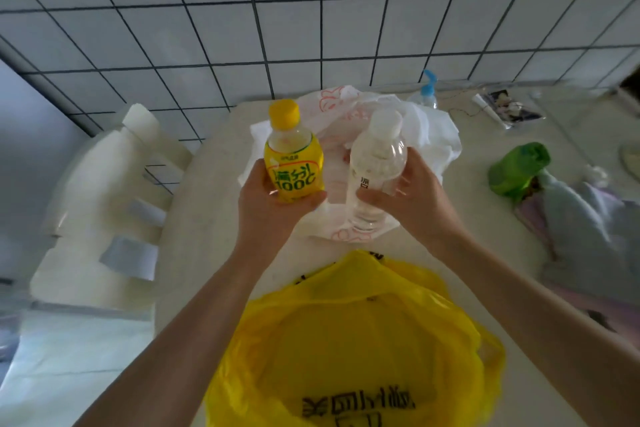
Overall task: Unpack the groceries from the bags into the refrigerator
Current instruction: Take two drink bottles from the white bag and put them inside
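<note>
Mid-frame above the white bag (429, 135), the left hand (273, 204) grips a yellow juice bottle (293, 163) and the right hand (412, 198) a clear water bottle (375, 166). Both look full, weighty, slick; best held around the waist.

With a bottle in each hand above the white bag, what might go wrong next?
1. The left hand holds the yellow bottle only low down, so it might tip.
2. The clear bottle in the right hand looks smooth and might slip.
3. With both hands full, opening the fridge could be awkward.
</note>
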